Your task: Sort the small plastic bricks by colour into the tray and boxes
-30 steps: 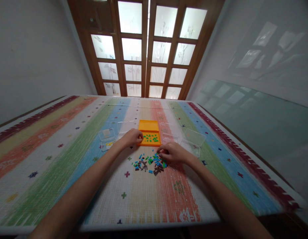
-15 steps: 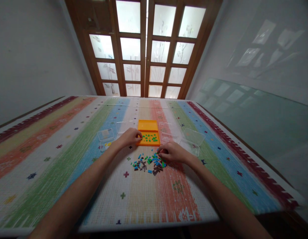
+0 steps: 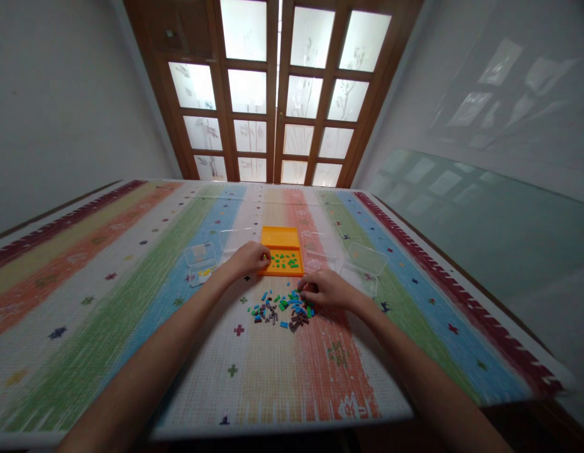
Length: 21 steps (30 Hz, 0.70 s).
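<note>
My left hand (image 3: 254,257) is at the left edge of an open orange box (image 3: 281,238), its fingers curled together over the near compartment. What it pinches, if anything, is too small to make out. Small green bricks (image 3: 283,259) lie scattered inside that compartment. My right hand (image 3: 324,288) hovers at the right side of a loose pile of small blue, green and brown bricks (image 3: 271,312) on the cloth. Its thumb and forefinger are drawn together at the pile's edge, and whatever sits between them cannot be made out.
On the left stands an open clear plastic box (image 3: 200,254) with yellow pieces (image 3: 205,272) in it. Another open clear box (image 3: 367,259) stands on the right. A striped tablecloth (image 3: 188,377) covers the table, and a glass panel (image 3: 484,207) leans along the right wall.
Almost nothing differs. Both hands stay at the same places, the left by the orange box and the right by the pile, with only a slight shift of the view.
</note>
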Available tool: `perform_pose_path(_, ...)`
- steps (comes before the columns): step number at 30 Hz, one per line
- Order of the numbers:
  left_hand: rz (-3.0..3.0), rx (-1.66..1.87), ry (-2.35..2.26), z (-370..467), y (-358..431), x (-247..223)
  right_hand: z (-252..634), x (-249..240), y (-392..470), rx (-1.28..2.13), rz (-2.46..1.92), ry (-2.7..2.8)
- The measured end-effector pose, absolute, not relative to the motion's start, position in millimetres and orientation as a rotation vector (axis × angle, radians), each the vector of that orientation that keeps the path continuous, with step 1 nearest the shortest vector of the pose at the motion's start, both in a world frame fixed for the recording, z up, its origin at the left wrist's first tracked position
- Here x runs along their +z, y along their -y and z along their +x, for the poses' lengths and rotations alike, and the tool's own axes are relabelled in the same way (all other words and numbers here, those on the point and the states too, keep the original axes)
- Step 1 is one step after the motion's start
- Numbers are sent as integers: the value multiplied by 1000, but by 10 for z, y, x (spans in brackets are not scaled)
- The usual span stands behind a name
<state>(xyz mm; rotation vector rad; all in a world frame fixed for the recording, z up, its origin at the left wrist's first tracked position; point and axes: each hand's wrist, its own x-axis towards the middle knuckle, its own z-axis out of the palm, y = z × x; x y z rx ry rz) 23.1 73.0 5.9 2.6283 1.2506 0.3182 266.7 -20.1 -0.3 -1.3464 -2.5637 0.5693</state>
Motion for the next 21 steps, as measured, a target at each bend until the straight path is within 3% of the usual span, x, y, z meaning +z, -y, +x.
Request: perform_pose_path(21, 2588, 263, -1164, 179, -728, 99, 2617, -49, 198, 463, -1410, 2561)
